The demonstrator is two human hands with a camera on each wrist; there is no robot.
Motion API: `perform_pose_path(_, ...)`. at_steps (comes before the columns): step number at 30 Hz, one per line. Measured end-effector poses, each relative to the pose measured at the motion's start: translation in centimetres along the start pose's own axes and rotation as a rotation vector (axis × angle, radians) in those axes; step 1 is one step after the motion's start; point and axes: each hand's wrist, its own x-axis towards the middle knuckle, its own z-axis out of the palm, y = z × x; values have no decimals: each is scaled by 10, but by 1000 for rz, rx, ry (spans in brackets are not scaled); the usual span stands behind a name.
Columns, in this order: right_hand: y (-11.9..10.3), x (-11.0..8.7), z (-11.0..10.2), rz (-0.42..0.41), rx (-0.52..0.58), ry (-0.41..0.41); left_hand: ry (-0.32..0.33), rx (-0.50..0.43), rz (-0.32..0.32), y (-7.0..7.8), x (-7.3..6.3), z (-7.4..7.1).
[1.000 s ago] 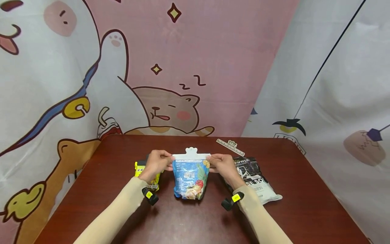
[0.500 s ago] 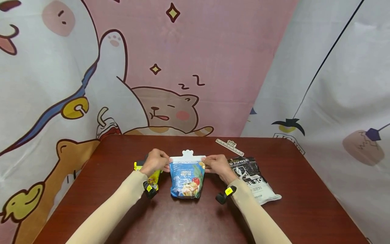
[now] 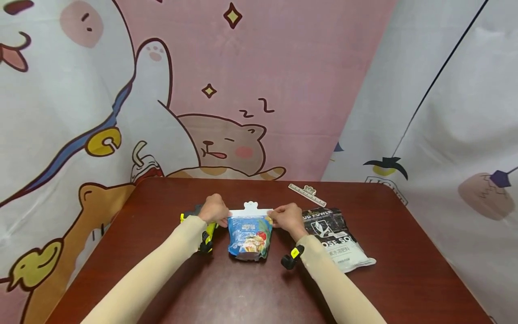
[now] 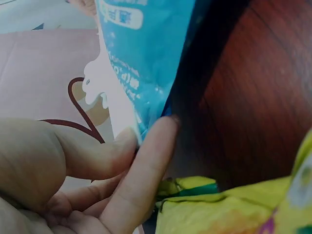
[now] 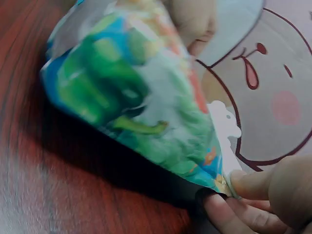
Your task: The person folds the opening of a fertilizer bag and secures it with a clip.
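A blue bag [image 3: 248, 238] printed with vegetables and fruit is upright in the middle of the table. Across its top edge runs a white sealing clip [image 3: 251, 212] with a scalloped tab. My left hand [image 3: 213, 210] pinches the clip and bag top at the left end between thumb and finger, as the left wrist view shows closely. At the opposite end my right hand [image 3: 289, 219] pinches the same edge; the right wrist view shows the thumb on the clip's corner. Whether the bag's base touches the table I cannot tell.
A yellow bag [image 4: 224, 209] lies beside my left hand, partly hidden by it in the head view. To the right lies a black-and-white bag [image 3: 340, 243]. Behind it is a second, pale clip [image 3: 307, 194]. A cartoon-printed cloth [image 3: 307, 90] hangs behind the table.
The blue bag has come slightly lower at its top and tilts back a little, shifting slightly left. Both hands keep their pinch; the left wrist has turned inward, covering more of the yellow bag.
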Motion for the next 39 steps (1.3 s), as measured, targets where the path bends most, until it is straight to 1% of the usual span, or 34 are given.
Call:
perform_pose_path(3, -5, -1, 1, -39, -140, 35, 6, 56, 3, 3, 3, 1)
perform_pose_path(9, -16, -2, 5, -119, -344, 36, 36, 169, 0, 6, 5, 1)
perform_pose_path(13, -22, -1, 5, -156, -452, 8, 31, 224, 37, 8, 4, 1)
perform_pose_path(15, -24, 0, 3, -168, -495, -20, 31, 246, 52, 9, 3, 2)
perform_pose_path(17, -27, 1, 1, -181, -527, -64, 38, 271, 60, 9, 4, 3)
perform_pose_path(21, -30, 1, -5, -165, -525, -166, 62, 322, 81, 10, 3, 3)
perform_pose_path(24, -29, 0, -9, -162, -505, -223, 78, 365, 118, 11, -1, 2)
perform_pose_path(26, -27, 0, -13, -190, -519, -234, 84, 382, 145, 12, -4, 2)
perform_pose_path(29, -26, -1, -19, -254, -532, -244, 98, 395, 184, 14, -7, 0)
perform_pose_path(30, -25, -1, -22, -279, -537, -243, 105, 387, 196, 15, -8, 0)
perform_pose_path(33, -26, -2, -31, -320, -522, -246, 132, 354, 229, 18, -10, -1)
perform_pose_path(39, -25, -4, -53, -392, -519, -239, 161, 206, 256, 23, -23, 1)
